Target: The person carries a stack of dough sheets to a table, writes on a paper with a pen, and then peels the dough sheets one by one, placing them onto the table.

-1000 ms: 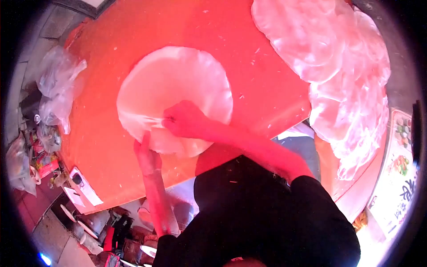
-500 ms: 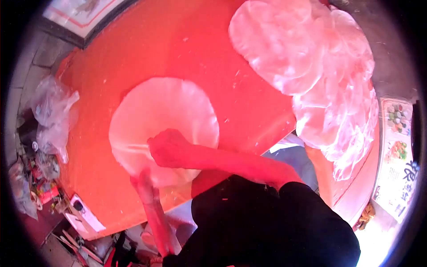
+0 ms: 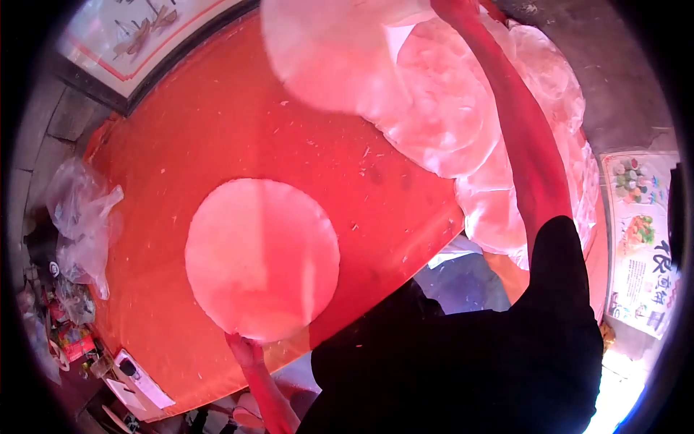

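Note:
A stack of thin, pale round sheets [image 3: 262, 257] lies on the red table [image 3: 217, 123] in front of me. My left hand [image 3: 244, 351] rests against the stack's near rim, with its fingers touching the edge. My right arm reaches up and away, and my right hand [image 3: 454, 9] sits at the top edge of the view, partly cut off. It grips one lifted round sheet [image 3: 329, 58], which hangs in the air over the far part of the table.
Several overlapping round sheets [image 3: 499, 195] are spread along the table's right side. Crumpled plastic bags [image 3: 83, 213] and small clutter lie off the left edge. A printed poster [image 3: 640, 239] is at the right, and a framed picture [image 3: 137, 36] at the far left.
My right hand peeled the top sheet off the stack and swung it up toward the far right. My left hand stayed at the stack's near edge. The camera view tilted.

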Tool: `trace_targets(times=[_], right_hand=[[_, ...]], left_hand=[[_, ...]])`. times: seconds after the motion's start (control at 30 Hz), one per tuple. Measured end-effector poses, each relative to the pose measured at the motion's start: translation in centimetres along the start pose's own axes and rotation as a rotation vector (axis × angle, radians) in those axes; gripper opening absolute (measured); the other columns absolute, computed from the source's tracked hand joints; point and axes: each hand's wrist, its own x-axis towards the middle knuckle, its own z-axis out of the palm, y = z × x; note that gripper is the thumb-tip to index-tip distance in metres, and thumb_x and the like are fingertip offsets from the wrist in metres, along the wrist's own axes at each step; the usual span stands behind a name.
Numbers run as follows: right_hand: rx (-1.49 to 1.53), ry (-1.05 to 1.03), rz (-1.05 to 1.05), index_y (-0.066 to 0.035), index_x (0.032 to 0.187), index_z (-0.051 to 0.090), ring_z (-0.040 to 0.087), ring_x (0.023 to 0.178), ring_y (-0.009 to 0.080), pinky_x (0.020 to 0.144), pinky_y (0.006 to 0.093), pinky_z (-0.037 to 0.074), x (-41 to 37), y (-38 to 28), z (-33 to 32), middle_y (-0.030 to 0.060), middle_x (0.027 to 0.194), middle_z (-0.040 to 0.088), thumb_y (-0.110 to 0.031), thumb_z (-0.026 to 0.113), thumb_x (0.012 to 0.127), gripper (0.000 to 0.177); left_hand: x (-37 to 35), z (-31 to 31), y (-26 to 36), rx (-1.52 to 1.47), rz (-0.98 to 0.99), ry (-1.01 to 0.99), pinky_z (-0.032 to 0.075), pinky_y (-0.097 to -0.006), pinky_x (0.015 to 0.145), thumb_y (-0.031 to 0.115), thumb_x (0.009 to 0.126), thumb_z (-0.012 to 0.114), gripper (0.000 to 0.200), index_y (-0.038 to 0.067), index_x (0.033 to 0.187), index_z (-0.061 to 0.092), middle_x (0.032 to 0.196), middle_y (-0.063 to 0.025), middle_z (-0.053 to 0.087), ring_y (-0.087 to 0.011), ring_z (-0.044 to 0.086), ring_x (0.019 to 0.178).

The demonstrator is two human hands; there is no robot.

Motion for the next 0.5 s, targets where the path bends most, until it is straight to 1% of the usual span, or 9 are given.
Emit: trace_targets(times=[0.07,0.13,0.2,0.27,0.3,0.33,0.37,0.43,0.5], right_hand=[[-0.05,0.05,0.04,-0.004,0.107,0.064,0.064,0.078,0.0266,0.07,0.0383,0.053,-1.4,-1.5,-1.0,0.0113,0.092,0.067,-0.023,0.065,0.089,0.026],[0.152,0.042,-0.024,-0.002,0.105,0.063,0.064,0.076,0.0286,0.07,0.0403,0.052,-5.5,-7.7,-1.5,0.0134,0.089,0.066,-0.023,0.065,0.087,0.027],[0.49,-0.149,-0.107,-0.001,0.104,0.063,0.064,0.074,0.0307,0.069,0.0423,0.051,-12.2,-17.4,-2.0,0.0155,0.086,0.066,-0.024,0.065,0.086,0.029],[0.781,-0.49,-0.244,0.0,0.102,0.062,0.064,0.073,0.0327,0.068,0.0442,0.051,-19.6,-27.1,-2.9,0.0176,0.083,0.065,-0.024,0.065,0.084,0.03],[0.875,-0.682,-0.326,0.0,0.101,0.062,0.064,0.072,0.0337,0.068,0.0452,0.05,-23.0,-31.5,-3.7,0.0186,0.082,0.065,-0.024,0.065,0.083,0.031],[0.916,-0.84,-0.4,0.001,0.1,0.061,0.064,0.071,0.0347,0.067,0.0462,0.05,-25.6,-34.8,-4.4,0.0197,0.081,0.065,-0.024,0.065,0.082,0.031],[0.912,-0.931,-0.435,0.001,0.1,0.061,0.064,0.07,0.0357,0.067,0.0472,0.05,-27.1,-37.0,-4.6,0.0207,0.079,0.065,-0.025,0.066,0.082,0.032],[0.903,-0.949,-0.401,0.002,0.098,0.06,0.064,0.068,0.0377,0.066,0.0492,0.049,-28.1,-39.1,-4.9,0.0228,0.076,0.064,-0.025,0.066,0.08,0.033],[0.876,-0.91,-0.289,0.003,0.09,0.06,0.064,0.069,0.0375,0.066,0.0497,0.048,-27.7,-39.4,-5.0,0.0227,0.078,0.065,-0.022,0.065,0.078,0.029]], left_hand=[[-1.4,2.5,1.5,0.058,0.019,0.084,0.056,-0.032,0.078,0.011,0.09,0.062,0.046,0.003,0.133,0.051,0.113,-0.0057,0.064,-0.0185,0.065,0.097],[-2.5,5.9,3.3,0.122,0.069,0.072,0.055,-0.031,0.076,0.008,0.087,0.064,0.043,0.002,0.129,0.053,0.108,-0.0051,0.064,-0.0174,0.064,0.091],[-2.8,10.3,4.6,0.171,0.121,0.074,0.054,-0.0295,0.072,0.004,0.085,0.066,0.041,0.002,0.125,0.055,0.104,-0.0049,0.064,-0.0161,0.063,0.086],[-2.7,14.5,5.3,0.206,0.174,0.093,0.053,-0.0274,0.067,0.001,0.082,0.068,0.04,0.001,0.121,0.056,0.102,-0.005,0.063,-0.0147,0.062,0.082],[-2.4,14.9,5.5,0.248,0.162,0.014,0.052,-0.0264,0.067,-0.002,0.081,0.068,0.038,0.0,0.117,0.057,0.102,-0.0057,0.063,-0.0139,0.062,0.082],[-2.5,16.0,5.6,0.276,0.153,0.014,0.052,-0.0265,0.068,-0.002,0.082,0.068,0.037,0.0,0.117,0.056,0.102,-0.0059,0.063,-0.0139,0.062,0.082],[-2.9,17.4,5.7,0.305,0.14,0.016,0.052,-0.0266,0.069,-0.003,0.082,0.067,0.037,0.0,0.118,0.056,0.102,-0.0061,0.064,-0.0139,0.062,0.083],[-3.4,18.1,5.9,0.319,0.122,0.005,0.053,-0.0287,0.072,-0.003,0.083,0.067,0.04,-0.002,0.122,0.055,0.107,-0.0084,0.063,-0.0156,0.063,0.086],[-3.0,16.4,5.6,0.405,0.141,0.061,0.053,-0.0286,0.074,-0.003,0.083,0.067,0.044,-0.002,0.125,0.054,0.112,-0.0103,0.062,-0.017,0.063,0.091]])
